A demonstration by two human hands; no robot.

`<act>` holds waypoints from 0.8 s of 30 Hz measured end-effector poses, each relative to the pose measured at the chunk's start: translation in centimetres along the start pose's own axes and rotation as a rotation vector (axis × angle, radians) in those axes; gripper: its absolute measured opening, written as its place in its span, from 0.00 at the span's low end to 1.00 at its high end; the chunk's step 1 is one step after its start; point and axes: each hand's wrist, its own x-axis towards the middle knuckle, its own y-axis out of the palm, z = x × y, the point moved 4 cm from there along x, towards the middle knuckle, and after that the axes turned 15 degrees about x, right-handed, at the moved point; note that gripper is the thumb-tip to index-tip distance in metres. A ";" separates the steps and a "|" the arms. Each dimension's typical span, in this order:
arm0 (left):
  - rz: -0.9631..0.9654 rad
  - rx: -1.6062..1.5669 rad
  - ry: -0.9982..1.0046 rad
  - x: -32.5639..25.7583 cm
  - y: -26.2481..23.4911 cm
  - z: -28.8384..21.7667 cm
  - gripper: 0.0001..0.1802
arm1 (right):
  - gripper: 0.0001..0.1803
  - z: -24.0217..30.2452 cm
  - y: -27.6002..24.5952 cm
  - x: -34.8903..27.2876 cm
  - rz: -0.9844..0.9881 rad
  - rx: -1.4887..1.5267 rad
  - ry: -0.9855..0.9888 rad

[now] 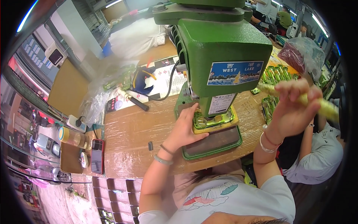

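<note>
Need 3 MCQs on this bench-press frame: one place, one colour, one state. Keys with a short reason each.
1. Where does the left hand rest?
A. on the phone
B. at the yellow fixture on the press base
C. on the plastic bag

2. What colour is the press body?
A. green
B. blue
C. grey

3. How is the right hand placed?
A. flat on the table
B. raised, closed on the yellow lever handle
C. out of view

Answers: 1 B, its fingers touch the fixture under the press head. 2 A, the housing is green all over. 3 B, the fingers wrap the handle above the bench.
</note>
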 end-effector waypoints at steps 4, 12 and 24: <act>-0.011 -0.009 -0.003 -0.2 -0.2 0.2 0.50 | 0.18 0.3 -0.3 -2.7 -0.008 -0.013 -0.134; 0.021 -0.013 -0.015 0.0 -0.5 -0.1 0.48 | 0.19 0.7 -0.7 -4.1 0.027 -0.069 -0.191; 0.052 -0.006 -0.038 -0.3 -2.0 -0.2 0.42 | 0.15 -2.3 0.5 5.3 0.073 0.030 0.172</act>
